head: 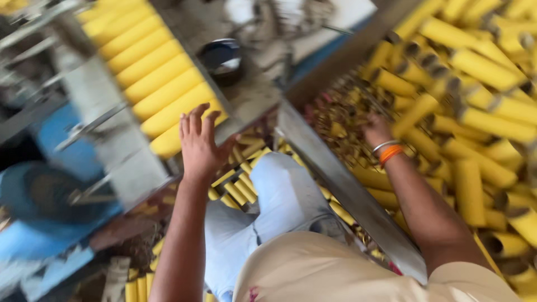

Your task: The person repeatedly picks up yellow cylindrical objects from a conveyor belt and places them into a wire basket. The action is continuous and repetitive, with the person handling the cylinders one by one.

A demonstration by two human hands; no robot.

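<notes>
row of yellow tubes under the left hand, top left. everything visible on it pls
The row of yellow tubes is about nine plain cylinders, matte like card or plastic, lying side by side in a slanted rack with grey metal sides. They run from the upper left down to the lowest one by the left hand, whose spread fingers rest on the lowest tubes. Motion blur hides the ends and finer detail.

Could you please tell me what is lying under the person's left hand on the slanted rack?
Yellow tubes lie side by side under the left hand; its palm covers the lowest tube's end.
</notes>
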